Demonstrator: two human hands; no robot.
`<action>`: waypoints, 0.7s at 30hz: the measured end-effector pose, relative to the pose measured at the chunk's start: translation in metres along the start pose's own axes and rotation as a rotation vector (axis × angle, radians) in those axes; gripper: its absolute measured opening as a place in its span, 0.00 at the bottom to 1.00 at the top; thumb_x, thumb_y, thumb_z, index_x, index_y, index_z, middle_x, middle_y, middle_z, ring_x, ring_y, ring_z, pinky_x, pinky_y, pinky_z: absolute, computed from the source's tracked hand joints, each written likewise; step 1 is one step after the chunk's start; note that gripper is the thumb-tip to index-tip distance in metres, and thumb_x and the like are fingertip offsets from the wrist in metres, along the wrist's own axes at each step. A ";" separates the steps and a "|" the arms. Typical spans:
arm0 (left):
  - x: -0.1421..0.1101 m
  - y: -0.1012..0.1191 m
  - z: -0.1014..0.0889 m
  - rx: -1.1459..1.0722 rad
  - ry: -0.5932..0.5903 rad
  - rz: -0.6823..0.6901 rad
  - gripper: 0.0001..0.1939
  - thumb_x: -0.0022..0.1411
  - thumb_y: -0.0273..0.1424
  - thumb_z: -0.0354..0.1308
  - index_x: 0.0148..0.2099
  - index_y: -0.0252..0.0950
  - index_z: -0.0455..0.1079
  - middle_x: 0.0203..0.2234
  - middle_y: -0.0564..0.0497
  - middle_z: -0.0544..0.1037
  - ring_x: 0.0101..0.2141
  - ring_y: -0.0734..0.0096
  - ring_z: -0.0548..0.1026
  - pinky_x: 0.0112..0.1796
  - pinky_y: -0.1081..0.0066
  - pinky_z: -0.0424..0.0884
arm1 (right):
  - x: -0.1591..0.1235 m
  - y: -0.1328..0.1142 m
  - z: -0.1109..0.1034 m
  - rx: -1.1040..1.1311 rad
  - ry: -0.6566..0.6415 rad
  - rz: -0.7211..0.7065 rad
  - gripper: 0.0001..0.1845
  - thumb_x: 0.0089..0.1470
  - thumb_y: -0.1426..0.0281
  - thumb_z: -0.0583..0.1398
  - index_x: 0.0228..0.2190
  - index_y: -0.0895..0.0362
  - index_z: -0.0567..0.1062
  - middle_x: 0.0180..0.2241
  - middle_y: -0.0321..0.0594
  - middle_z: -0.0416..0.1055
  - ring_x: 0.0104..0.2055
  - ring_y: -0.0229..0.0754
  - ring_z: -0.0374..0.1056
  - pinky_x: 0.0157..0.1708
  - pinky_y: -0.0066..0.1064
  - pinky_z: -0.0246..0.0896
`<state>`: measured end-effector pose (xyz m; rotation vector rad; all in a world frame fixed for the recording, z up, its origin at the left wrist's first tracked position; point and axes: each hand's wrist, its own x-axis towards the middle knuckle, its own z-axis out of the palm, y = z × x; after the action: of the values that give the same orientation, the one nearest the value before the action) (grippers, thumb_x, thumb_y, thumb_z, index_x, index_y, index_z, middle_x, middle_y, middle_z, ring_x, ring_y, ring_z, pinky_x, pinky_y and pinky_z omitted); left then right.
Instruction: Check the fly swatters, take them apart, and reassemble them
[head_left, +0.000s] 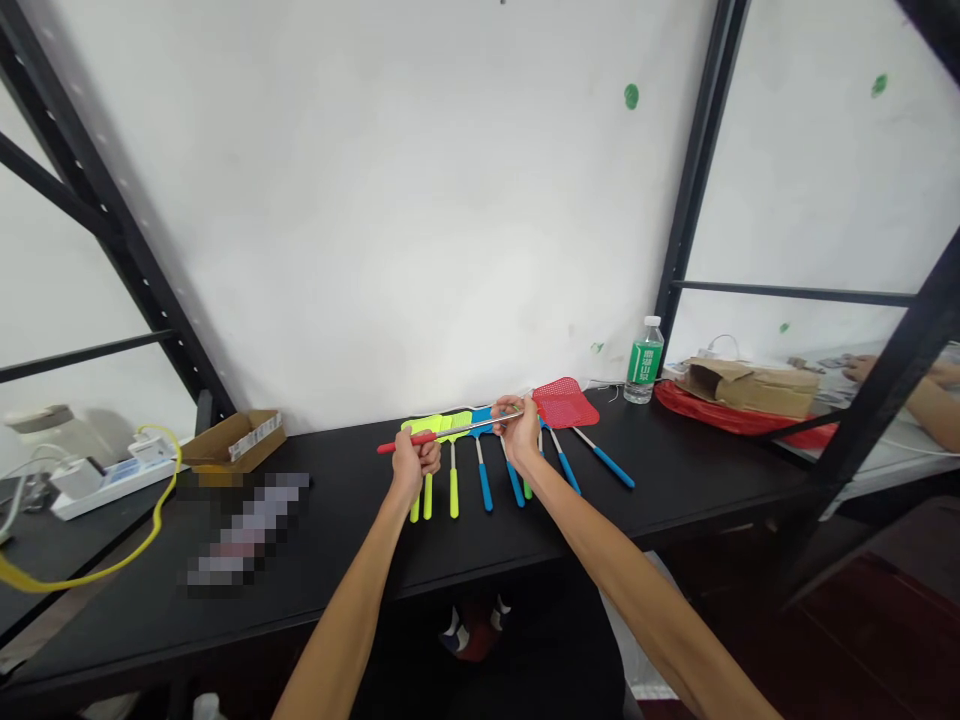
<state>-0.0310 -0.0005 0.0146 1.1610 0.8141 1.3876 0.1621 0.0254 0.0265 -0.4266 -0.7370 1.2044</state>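
A fly swatter [568,405] with a red mesh head, a metal shaft and a red handle is held at a slant above the table. My left hand [411,462] wraps round it near its red handle. Close to the head, my right hand [519,428] has its fingers closed on the shaft. Below lie several more swatters, handles toward me: yellow-green swatters [454,490] by my left hand, blue-handled swatters [486,488] under and beyond my right hand, and a green handle [528,491] partly hidden by my right wrist. My hands cover some of their heads.
On the black table [337,540] stand a water bottle [644,362] at the back right and an open cardboard box [238,442] at the left. A yellow cable [161,505] crosses the left side near a power strip [120,487]. Rightward, a person's arm [934,400] shows past the black rack post [885,380].
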 end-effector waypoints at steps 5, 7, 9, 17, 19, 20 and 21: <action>0.000 0.003 0.017 -0.037 -0.024 0.012 0.24 0.64 0.47 0.41 0.20 0.40 0.50 0.12 0.60 0.47 0.13 0.80 0.46 0.16 0.75 0.50 | 0.003 -0.004 -0.001 0.012 -0.017 -0.031 0.27 0.59 0.48 0.51 0.24 0.56 0.72 0.22 0.39 0.71 0.19 0.36 0.62 0.17 0.27 0.53; -0.001 0.002 0.017 -0.041 -0.016 -0.018 0.25 0.64 0.48 0.42 0.19 0.40 0.51 0.12 0.60 0.48 0.13 0.80 0.46 0.17 0.75 0.51 | 0.005 -0.006 -0.005 0.013 -0.018 0.003 0.25 0.58 0.49 0.53 0.26 0.56 0.73 0.22 0.39 0.71 0.19 0.36 0.61 0.17 0.27 0.52; -0.001 0.002 0.013 -0.047 0.022 -0.009 0.26 0.64 0.49 0.43 0.19 0.39 0.52 0.12 0.60 0.48 0.13 0.80 0.47 0.17 0.75 0.52 | 0.007 -0.008 -0.009 0.023 -0.014 0.052 0.21 0.56 0.50 0.56 0.31 0.56 0.75 0.23 0.36 0.71 0.19 0.34 0.60 0.17 0.27 0.51; -0.001 0.008 -0.013 0.048 0.198 0.142 0.19 0.62 0.42 0.49 0.22 0.38 0.57 0.11 0.61 0.52 0.13 0.80 0.50 0.18 0.76 0.53 | 0.015 -0.016 -0.024 0.081 0.129 -0.030 0.27 0.59 0.47 0.51 0.38 0.54 0.77 0.24 0.35 0.70 0.20 0.34 0.61 0.17 0.26 0.50; -0.003 0.008 -0.019 0.193 0.175 0.137 0.20 0.61 0.42 0.51 0.21 0.38 0.59 0.11 0.60 0.54 0.13 0.80 0.52 0.18 0.75 0.51 | 0.018 -0.019 -0.027 0.061 0.151 -0.050 0.28 0.60 0.48 0.48 0.37 0.55 0.77 0.24 0.36 0.71 0.20 0.34 0.61 0.17 0.26 0.49; -0.004 0.007 -0.021 0.284 0.135 0.132 0.21 0.61 0.41 0.52 0.20 0.38 0.58 0.10 0.59 0.54 0.13 0.80 0.53 0.18 0.75 0.50 | 0.019 -0.020 -0.029 0.046 0.164 -0.058 0.28 0.60 0.49 0.48 0.36 0.56 0.78 0.24 0.36 0.71 0.20 0.34 0.61 0.17 0.26 0.49; -0.006 0.006 -0.022 0.360 0.096 0.130 0.22 0.61 0.41 0.53 0.18 0.38 0.56 0.10 0.59 0.53 0.13 0.80 0.52 0.18 0.75 0.49 | 0.020 -0.021 -0.029 0.033 0.175 -0.067 0.28 0.61 0.50 0.48 0.35 0.56 0.78 0.24 0.37 0.71 0.20 0.34 0.61 0.17 0.26 0.49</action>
<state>-0.0538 -0.0044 0.0126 1.4523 1.1059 1.4485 0.2007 0.0399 0.0255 -0.4706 -0.5762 1.1001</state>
